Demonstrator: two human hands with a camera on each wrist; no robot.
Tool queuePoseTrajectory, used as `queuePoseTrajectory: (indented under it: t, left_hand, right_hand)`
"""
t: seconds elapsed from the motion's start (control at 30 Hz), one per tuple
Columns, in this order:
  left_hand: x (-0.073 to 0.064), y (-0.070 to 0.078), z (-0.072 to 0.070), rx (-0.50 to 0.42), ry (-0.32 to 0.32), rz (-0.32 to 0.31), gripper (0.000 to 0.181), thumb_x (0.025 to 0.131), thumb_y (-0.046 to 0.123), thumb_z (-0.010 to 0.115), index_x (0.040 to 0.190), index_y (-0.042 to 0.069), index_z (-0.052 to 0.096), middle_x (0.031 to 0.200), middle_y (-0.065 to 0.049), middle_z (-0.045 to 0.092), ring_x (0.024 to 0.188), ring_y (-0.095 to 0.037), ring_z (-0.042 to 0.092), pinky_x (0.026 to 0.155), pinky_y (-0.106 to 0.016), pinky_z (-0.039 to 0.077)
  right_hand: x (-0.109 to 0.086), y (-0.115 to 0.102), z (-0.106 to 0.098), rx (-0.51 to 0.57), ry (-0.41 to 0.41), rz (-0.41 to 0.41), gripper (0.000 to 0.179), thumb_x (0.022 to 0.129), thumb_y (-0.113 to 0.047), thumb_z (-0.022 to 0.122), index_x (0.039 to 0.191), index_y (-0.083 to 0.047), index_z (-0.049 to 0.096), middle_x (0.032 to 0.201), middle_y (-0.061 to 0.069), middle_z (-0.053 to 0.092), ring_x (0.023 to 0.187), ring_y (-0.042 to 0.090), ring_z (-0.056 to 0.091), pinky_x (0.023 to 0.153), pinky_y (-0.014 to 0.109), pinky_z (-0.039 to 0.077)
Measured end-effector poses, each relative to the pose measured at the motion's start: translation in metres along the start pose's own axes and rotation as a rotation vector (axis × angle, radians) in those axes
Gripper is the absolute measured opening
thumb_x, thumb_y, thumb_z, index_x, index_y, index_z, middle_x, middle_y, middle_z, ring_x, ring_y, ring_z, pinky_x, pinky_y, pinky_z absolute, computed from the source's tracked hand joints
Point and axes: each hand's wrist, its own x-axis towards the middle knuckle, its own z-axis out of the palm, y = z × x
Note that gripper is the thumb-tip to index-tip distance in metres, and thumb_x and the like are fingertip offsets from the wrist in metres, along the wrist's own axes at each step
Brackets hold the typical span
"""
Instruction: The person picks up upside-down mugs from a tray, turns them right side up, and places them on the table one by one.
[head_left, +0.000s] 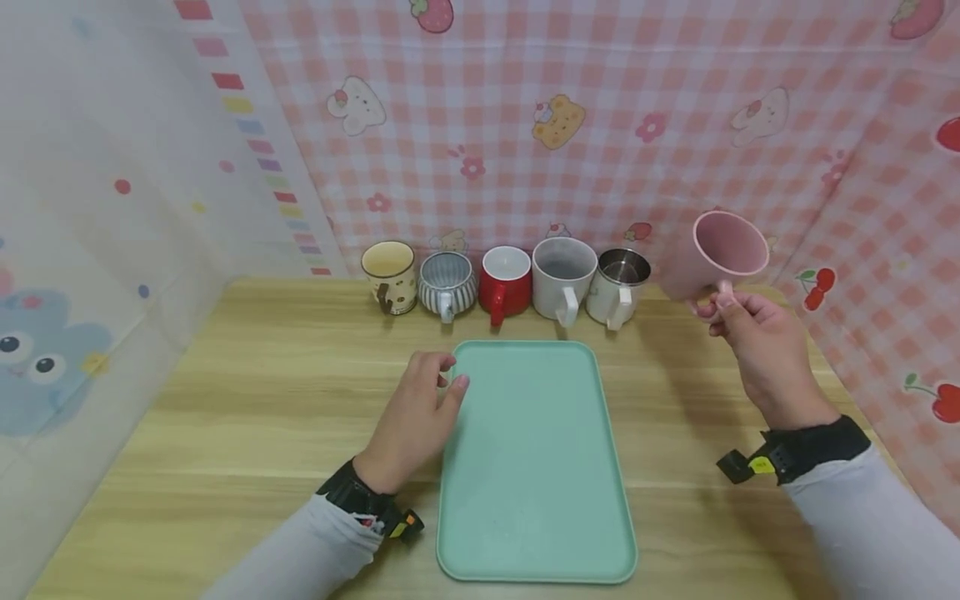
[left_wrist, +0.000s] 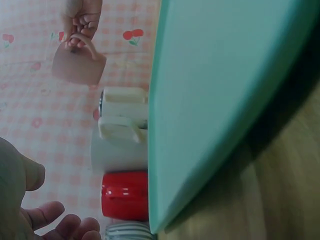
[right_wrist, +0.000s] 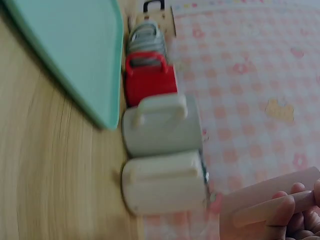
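My right hand (head_left: 772, 354) grips a pink mug (head_left: 693, 258) by its handle and holds it tilted above the table's right side. In the right wrist view the fingers (right_wrist: 282, 212) curl round that handle. My left hand (head_left: 416, 412) hovers at the left edge of a mint green tray (head_left: 536, 467), fingers loosely bent, holding nothing. Behind the tray stand a cream mug (head_left: 401, 292), a striped grey cup (head_left: 427, 296), a red mug (head_left: 517, 296), a large white mug (head_left: 546, 293) and a white mug with a metal inside (head_left: 600, 300), handles facing me.
The wooden table (head_left: 292, 400) ends at a pink checked cloth (head_left: 480, 100) hung behind the mugs and along the right. A pale cloth (head_left: 97, 208) hangs on the left. The row of mugs stands close together near the back cloth.
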Motion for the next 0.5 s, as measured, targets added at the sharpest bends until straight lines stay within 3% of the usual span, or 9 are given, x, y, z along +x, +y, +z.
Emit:
queuePoseTrajectory:
  t: [0.23,0.5]
  left_hand:
    - [-0.002,-0.005,-0.003,0.025,-0.006,-0.047,0.045,0.109,0.037,0.051,0.14,0.005,0.053,0.129,-0.012,0.054,0.113,-0.026,0.057,0.09,-0.043,0.055]
    - [-0.002,-0.009,-0.002,0.049,-0.012,-0.035,0.044,0.109,0.036,0.053,0.139,0.004,0.054,0.13,-0.013,0.055,0.113,-0.024,0.058,0.089,-0.044,0.056]
  right_hand:
    - [0.016,0.017,-0.014,-0.017,0.036,0.042,0.018,0.102,-0.02,0.067,0.093,-0.005,0.071,0.082,-0.005,0.075,0.079,0.007,0.067,0.069,0.016,0.054]
    - [0.035,0.047,-0.02,-0.024,0.02,0.094,0.021,0.104,-0.016,0.062,0.089,-0.007,0.073,0.078,-0.006,0.076,0.077,0.002,0.071,0.065,0.015,0.053]
